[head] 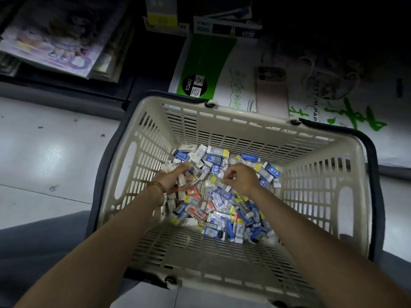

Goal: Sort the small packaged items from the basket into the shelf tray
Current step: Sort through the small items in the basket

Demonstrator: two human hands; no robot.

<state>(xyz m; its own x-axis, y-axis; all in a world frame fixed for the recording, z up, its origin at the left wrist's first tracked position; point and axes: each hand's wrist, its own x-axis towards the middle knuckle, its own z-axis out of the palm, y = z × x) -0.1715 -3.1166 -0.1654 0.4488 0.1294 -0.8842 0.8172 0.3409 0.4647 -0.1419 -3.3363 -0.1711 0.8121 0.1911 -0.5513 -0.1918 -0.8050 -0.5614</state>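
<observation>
A cream slotted plastic basket (222, 123) with dark handles stands on the floor below me. Its bottom is covered with several small packaged items (222, 210), boxed in white, blue, yellow and orange. Both my arms reach down into it. My left hand (172, 181), with a bead bracelet at the wrist, grips a bunch of white packets at the pile's left. My right hand (241, 178) hovers over the middle of the pile and pinches one small yellow-ended packet (216, 181) between thumb and fingers. No shelf tray shows in view.
Pale floor tiles (44, 156) lie to the left. Behind the basket lean a green-and-white paper pack (204, 63) and large white sketch-paper sheets (333, 96). A low dark shelf with picture books (51, 38) sits at the top left. My knees flank the basket.
</observation>
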